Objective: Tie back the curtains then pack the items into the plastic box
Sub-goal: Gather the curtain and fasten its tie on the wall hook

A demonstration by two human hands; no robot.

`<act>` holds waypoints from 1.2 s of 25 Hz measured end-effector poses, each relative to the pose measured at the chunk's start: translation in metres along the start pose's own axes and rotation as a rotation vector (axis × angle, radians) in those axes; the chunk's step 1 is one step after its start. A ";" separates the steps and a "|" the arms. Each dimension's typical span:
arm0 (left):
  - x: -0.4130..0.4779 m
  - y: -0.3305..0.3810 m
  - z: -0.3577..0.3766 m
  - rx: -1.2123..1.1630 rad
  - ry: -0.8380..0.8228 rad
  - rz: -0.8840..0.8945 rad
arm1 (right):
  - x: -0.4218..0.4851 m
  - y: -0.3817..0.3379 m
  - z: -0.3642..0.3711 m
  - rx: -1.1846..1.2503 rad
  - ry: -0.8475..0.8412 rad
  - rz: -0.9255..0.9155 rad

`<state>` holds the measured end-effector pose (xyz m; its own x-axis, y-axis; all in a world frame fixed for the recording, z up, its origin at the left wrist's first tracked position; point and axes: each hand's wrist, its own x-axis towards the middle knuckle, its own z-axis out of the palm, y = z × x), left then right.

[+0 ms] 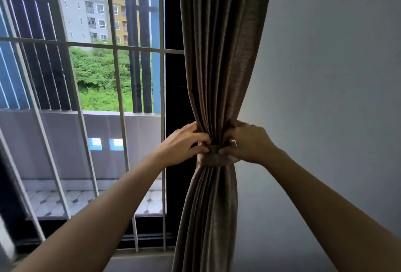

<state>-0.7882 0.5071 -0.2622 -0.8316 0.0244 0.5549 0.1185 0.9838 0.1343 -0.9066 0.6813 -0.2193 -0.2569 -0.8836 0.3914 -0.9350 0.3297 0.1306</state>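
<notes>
A brown curtain (219,54) hangs in front of me at the right edge of the window, gathered into a narrow bunch at its middle. A tieback band (213,158) of the same brown cloth wraps around the bunch. My left hand (184,143) grips the band's left end and the curtain's left side. My right hand (247,143), with a ring on one finger, pinches the band's right end against the folds. The two hands nearly touch at the front of the bunch. No plastic box or other items are in view.
A window with white metal bars (121,106) fills the left half, its dark frame (173,89) directly behind the curtain. A plain grey wall (325,98) stands to the right. A tiled balcony and buildings lie outside.
</notes>
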 end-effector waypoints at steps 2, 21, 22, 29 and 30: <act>-0.013 0.007 0.004 -0.236 0.154 -0.158 | -0.008 0.004 0.001 0.310 0.112 0.079; -0.028 0.045 0.047 -2.117 0.184 -1.214 | -0.049 -0.044 0.062 2.384 0.113 1.052; -0.032 0.045 0.048 -2.104 0.172 -1.204 | -0.052 -0.045 0.062 2.387 0.085 1.038; -0.060 0.039 0.063 -1.354 0.219 -1.133 | -0.070 -0.062 0.103 1.711 0.219 0.828; -0.067 0.038 0.067 -1.155 0.222 -1.050 | -0.073 -0.064 0.109 1.464 0.245 0.778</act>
<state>-0.7644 0.5551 -0.3491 -0.7253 -0.6820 -0.0944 -0.0169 -0.1194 0.9927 -0.8546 0.6880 -0.3556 -0.8274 -0.5540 0.0924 -0.0728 -0.0574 -0.9957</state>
